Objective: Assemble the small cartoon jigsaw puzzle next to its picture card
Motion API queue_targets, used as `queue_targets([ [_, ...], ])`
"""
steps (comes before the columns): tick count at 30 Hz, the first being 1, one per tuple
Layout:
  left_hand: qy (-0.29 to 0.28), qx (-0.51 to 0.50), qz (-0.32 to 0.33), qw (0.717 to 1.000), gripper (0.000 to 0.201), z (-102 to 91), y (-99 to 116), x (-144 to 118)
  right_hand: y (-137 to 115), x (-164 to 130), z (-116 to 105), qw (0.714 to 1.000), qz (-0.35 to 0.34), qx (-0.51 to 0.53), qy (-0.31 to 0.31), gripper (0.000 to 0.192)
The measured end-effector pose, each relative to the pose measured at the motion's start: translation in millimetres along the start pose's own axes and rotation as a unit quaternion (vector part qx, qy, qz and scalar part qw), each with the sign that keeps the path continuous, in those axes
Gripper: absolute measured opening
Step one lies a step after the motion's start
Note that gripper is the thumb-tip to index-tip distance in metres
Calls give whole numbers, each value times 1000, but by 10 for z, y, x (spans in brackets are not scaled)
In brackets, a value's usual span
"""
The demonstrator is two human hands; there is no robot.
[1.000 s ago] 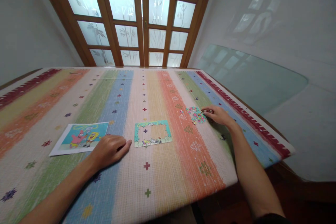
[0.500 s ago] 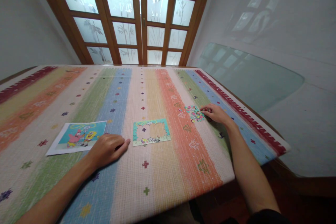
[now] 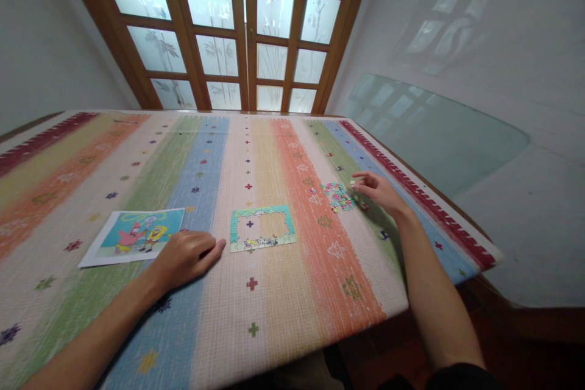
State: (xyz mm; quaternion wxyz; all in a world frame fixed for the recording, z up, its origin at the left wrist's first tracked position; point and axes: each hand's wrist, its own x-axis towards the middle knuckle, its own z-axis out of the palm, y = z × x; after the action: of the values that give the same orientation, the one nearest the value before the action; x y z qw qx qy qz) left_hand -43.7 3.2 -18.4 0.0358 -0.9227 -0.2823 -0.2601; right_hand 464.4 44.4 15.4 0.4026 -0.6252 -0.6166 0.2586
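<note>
My right hand (image 3: 379, 194) is just right of a pile of loose jigsaw pieces (image 3: 337, 196), raised slightly over the cloth. Between its fingertips is a small pale jigsaw piece (image 3: 353, 183). My left hand (image 3: 188, 257) rests on the table with its fingers curled in, and nothing shows in it. It lies over the lower right corner of a printed cartoon picture (image 3: 130, 236) with a pink starfish and a yellow square figure. Between my hands lies a rectangular jigsaw border (image 3: 287, 228), joined along its edges, with tablecloth showing through its middle.
A striped tablecloth (image 3: 278, 292) with small woven motifs covers the table. Beyond the far edge stand wooden doors (image 3: 244, 42) with frosted panes. A pale wall (image 3: 493, 30) with a glassy panel (image 3: 425, 128) runs along the right side.
My right hand has lifted slightly from the edge of the pile, and a pale jigsaw piece now shows at its fingertips. My left hand has stayed in place.
</note>
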Motion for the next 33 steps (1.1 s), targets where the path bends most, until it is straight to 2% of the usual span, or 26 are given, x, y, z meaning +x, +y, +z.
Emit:
queue_targets([
  [7, 5, 9, 4, 1000, 48, 7, -3, 3, -183, -77, 138, 998, 8, 63, -12, 49],
  [11, 4, 13, 6, 1000, 48, 5, -4, 3, -240, -102, 316, 994, -1, 89, -58, 49],
  [19, -1, -10, -5, 1000, 46, 3, 12, 10, -408, -204, 650, 991, -39, 59, -113, 34],
  [22, 4, -8, -6, 1000, 47, -1, 22, 12, -502, -270, 800, 986, -36, 44, -154, 31],
  [26, 7, 1, 1, 1000, 47, -15, 31, 6, -604, -348, 1022, 972, -30, 81, -219, 29],
  [30, -1, 5, 4, 1000, 46, -13, 33, -2, -623, -362, 1191, 966, -42, 88, -238, 27],
  [33, -4, 10, 6, 1000, 47, -6, 32, -5, -612, -342, 1232, 968, -53, 71, -237, 22],
])
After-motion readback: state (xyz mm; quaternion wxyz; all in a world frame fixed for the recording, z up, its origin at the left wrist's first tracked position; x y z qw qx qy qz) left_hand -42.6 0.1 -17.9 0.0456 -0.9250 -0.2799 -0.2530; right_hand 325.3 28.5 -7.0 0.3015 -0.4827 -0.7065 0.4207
